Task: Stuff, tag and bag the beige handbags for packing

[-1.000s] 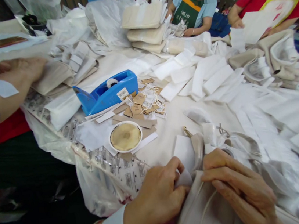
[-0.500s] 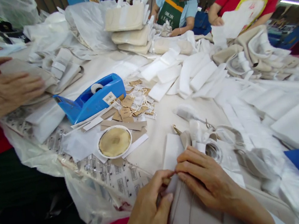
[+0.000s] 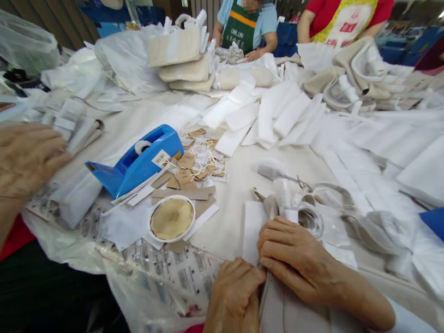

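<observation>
A pale beige handbag lies at the table's front edge, close to my body. My left hand is closed, its fingers curled at the bag's upper left edge. Over the top of the bag bends my right hand, fingers together and gripping near the same corner. The fingertips of both hands almost meet, and what lies under them is hidden. Just beyond the bag are a white foam strip, a small metal clasp and a wrapped strap.
A blue tape dispenser, tagged cards and a round dish with a yellowish pad sit left of centre. White foam pieces and stacked bags lie beyond. A co-worker's hand is at left; two people stand opposite.
My left hand has turned and its fingers have curled tighter at the bag's edge; the thumb no longer shows. The co-worker's hands at left have shifted. The camera view has moved slightly.
</observation>
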Demonstrator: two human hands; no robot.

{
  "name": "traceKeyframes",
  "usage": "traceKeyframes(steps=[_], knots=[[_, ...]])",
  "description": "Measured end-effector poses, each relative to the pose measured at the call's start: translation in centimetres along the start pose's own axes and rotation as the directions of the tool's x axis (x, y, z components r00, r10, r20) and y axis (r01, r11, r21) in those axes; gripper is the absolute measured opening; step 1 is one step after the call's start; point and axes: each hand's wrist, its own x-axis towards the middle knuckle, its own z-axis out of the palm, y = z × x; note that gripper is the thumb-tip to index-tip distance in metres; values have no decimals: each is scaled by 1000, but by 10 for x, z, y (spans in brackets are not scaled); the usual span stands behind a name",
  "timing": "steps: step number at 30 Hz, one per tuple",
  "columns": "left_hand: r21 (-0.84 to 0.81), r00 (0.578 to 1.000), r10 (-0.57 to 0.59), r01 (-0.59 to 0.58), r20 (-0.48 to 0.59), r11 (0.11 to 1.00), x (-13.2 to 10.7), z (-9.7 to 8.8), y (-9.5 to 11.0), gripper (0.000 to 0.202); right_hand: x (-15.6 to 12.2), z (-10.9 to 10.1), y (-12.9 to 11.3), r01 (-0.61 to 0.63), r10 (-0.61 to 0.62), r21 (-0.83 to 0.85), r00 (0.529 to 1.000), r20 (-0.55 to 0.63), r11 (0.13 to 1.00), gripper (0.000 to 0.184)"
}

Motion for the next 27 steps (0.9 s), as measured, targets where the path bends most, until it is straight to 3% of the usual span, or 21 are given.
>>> traceKeyframes(steps=[2, 5, 7, 9, 15, 20, 23, 27], knots=[[-59, 998, -22, 26, 54, 998, 0, -12, 0, 26, 1, 1, -2, 3, -3, -23, 1000, -6, 1000, 26], [-98, 986, -166, 163, -26, 982, 9, -23, -5, 26, 3, 1, -4, 33, -35, -43, 999, -33, 999, 27], [-128, 962, -262, 251, -79, 960, 21, -20, -13, 34, 4, 0, -5, 51, -54, -50, 997, -54, 997, 27], [-186, 953, -300, 287, -49, 940, 35, -9, -22, 44, 3, 0, -5, 60, -64, -48, 995, -78, 997, 27], [-417, 940, -332, 274, -72, 867, 52, 23, -31, 61, 0, 3, -2, 70, -78, -60, 986, -147, 996, 27], [-564, 938, -342, 314, 59, 764, 47, 21, -19, 65, 1, 4, 0, 83, -94, -68, 980, -177, 994, 24], [-574, 946, -318, 296, 66, 763, 46, 22, -18, 61, 2, 3, 0, 75, -86, -68, 982, -168, 995, 21], [-517, 932, -353, 342, 81, 785, 42, 20, -33, 56, 1, 2, 0, 45, -50, -42, 988, -147, 998, 17]])
